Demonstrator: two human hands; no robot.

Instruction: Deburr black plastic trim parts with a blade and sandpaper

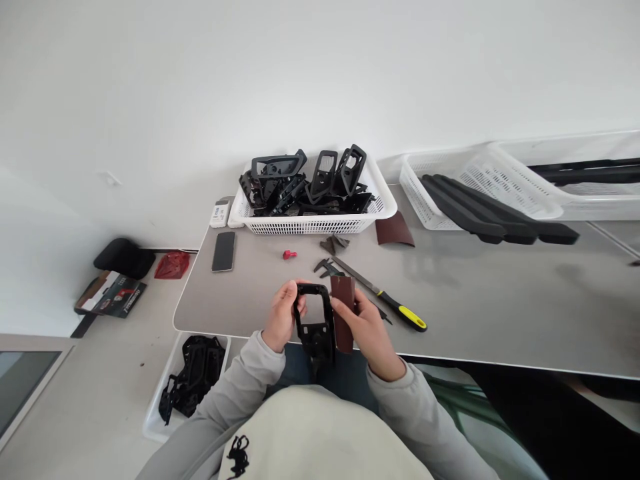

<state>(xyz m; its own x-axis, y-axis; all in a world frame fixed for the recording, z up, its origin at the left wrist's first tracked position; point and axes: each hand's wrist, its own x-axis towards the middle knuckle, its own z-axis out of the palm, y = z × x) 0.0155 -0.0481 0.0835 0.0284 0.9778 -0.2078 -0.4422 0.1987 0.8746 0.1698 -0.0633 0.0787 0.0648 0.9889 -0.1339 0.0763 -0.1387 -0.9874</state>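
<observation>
My left hand (281, 315) is closed on the left side of a black plastic frame (317, 339) with a large opening, held over the table's front edge. In my right hand (369, 332) is a folded strip of brown sandpaper (343, 313), thumb on its face. The strip stands right beside the frame's right edge; whether they touch I cannot tell. Just beyond my right hand lie a file (403, 312) with a yellow-and-black handle and a dark caliper (327, 268), its lower part partly hidden by the hand.
Behind stands a white basket (310, 225) of similar black frames. A phone (223, 252), a small red piece (289, 254), a grey scrap (336, 244) and a sandpaper sheet (395, 231) lie on the table (500, 300). Long black parts (495, 210) jut from baskets at right. A floor bin (155, 420) holds black parts.
</observation>
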